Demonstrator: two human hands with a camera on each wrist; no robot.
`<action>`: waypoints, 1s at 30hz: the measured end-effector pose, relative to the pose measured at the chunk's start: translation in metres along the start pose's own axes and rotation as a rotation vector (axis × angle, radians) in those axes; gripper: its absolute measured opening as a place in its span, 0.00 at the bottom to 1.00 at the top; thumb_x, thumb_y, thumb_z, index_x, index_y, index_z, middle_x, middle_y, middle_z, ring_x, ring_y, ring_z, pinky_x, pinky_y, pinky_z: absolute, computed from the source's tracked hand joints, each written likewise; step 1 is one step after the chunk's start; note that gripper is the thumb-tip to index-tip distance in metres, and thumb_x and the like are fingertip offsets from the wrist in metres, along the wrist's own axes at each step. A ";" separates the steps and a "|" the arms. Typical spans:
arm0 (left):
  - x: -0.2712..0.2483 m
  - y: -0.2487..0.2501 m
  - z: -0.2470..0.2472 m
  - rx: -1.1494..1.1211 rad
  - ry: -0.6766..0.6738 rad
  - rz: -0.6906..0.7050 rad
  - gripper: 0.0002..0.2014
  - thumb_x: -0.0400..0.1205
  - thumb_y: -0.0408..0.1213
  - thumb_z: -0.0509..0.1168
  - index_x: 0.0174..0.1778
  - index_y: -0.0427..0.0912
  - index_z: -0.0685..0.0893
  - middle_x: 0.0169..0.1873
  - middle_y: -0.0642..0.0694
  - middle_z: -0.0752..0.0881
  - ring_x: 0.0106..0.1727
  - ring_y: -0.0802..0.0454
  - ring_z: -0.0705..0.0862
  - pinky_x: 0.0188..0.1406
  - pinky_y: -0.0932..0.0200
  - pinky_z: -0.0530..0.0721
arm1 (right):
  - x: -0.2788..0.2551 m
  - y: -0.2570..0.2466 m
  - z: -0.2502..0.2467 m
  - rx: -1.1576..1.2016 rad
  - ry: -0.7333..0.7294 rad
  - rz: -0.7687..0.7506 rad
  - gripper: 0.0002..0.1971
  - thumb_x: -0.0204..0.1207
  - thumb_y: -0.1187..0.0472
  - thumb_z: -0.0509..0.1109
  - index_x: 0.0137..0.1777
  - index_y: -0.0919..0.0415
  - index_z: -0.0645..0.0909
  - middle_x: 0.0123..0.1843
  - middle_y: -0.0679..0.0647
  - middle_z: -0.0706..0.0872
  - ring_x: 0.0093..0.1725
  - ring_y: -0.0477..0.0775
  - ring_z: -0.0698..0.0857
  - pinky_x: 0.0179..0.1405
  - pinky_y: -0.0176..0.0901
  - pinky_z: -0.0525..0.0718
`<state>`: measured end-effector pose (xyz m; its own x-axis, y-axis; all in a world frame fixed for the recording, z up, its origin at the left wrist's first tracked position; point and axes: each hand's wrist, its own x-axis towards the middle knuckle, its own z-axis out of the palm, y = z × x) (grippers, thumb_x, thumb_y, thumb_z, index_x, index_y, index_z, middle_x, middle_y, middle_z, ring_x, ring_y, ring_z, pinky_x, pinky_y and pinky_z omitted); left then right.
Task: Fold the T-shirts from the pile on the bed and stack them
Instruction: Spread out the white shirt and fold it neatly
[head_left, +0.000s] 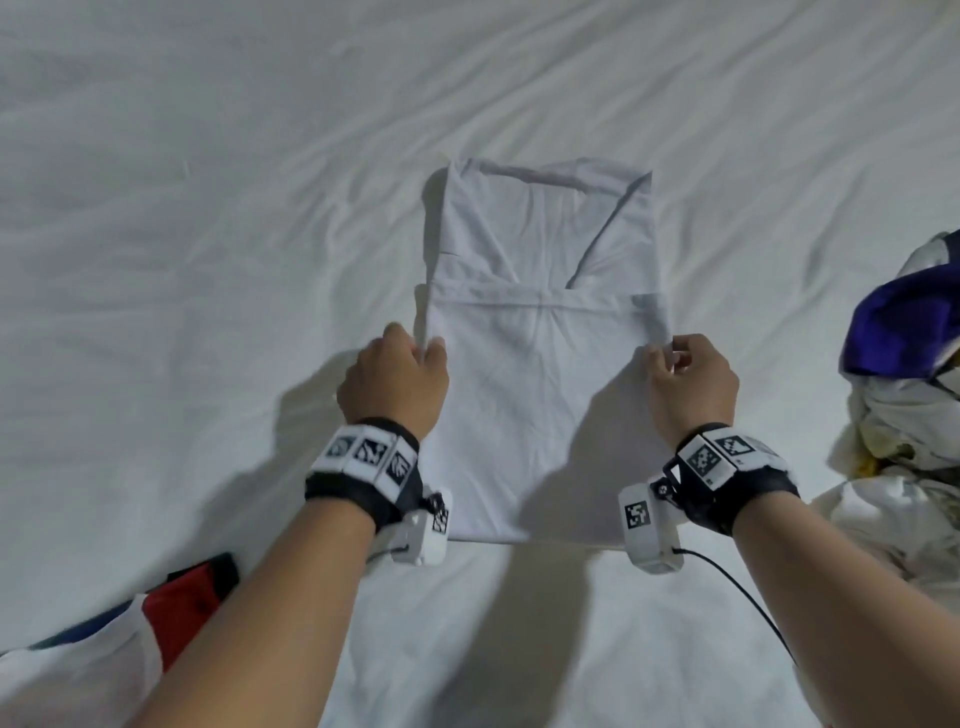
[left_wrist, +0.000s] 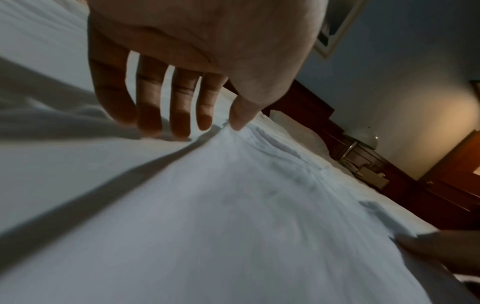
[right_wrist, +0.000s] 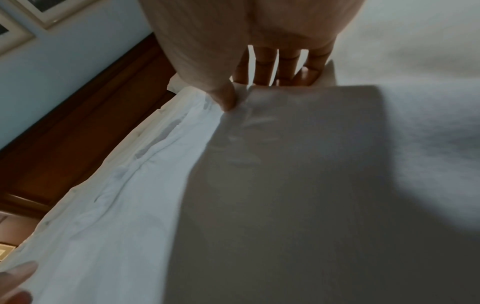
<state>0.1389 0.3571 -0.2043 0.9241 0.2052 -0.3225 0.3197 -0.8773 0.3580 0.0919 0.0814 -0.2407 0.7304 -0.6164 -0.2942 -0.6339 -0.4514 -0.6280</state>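
From the head view, the white T-shirt (head_left: 540, 322) lay on the bed (head_left: 208, 208) with its long axis running straight away from the person, sleeves folded in. The left hand (head_left: 395, 379) pinched its left edge and the right hand (head_left: 693, 379) its right edge, level with each other about halfway along, neither nearer. The pile (head_left: 904, 374) sat to the right.

The left wrist view showed the thumb meeting the cloth edge, fingers (left_wrist: 179, 115) extended downward.

The right wrist view showed thumb and fingers (right_wrist: 262, 70) clamping the lifted edge.
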 end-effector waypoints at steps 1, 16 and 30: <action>-0.011 -0.004 0.007 -0.004 -0.002 -0.008 0.16 0.86 0.56 0.60 0.49 0.46 0.81 0.45 0.47 0.86 0.46 0.40 0.80 0.52 0.46 0.81 | -0.002 0.004 0.001 0.009 0.008 -0.003 0.12 0.83 0.52 0.69 0.60 0.59 0.83 0.52 0.57 0.88 0.52 0.60 0.85 0.49 0.42 0.73; -0.042 0.005 0.040 0.268 0.131 0.317 0.26 0.90 0.48 0.57 0.83 0.43 0.68 0.81 0.34 0.69 0.79 0.31 0.69 0.70 0.31 0.74 | -0.053 -0.006 0.022 -0.421 -0.008 -0.499 0.31 0.85 0.55 0.62 0.86 0.59 0.62 0.87 0.65 0.61 0.85 0.69 0.60 0.81 0.67 0.61; -0.066 -0.035 0.051 0.270 0.088 -0.025 0.32 0.90 0.58 0.52 0.83 0.39 0.66 0.77 0.31 0.73 0.74 0.31 0.74 0.65 0.30 0.74 | -0.086 0.043 0.019 -0.692 -0.236 -0.382 0.34 0.90 0.42 0.41 0.91 0.53 0.37 0.90 0.58 0.32 0.88 0.59 0.28 0.86 0.65 0.30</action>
<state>0.0556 0.3523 -0.2399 0.9351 0.2543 -0.2469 0.2859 -0.9529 0.1011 0.0067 0.1277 -0.2560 0.9128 -0.2225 -0.3424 -0.2877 -0.9455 -0.1525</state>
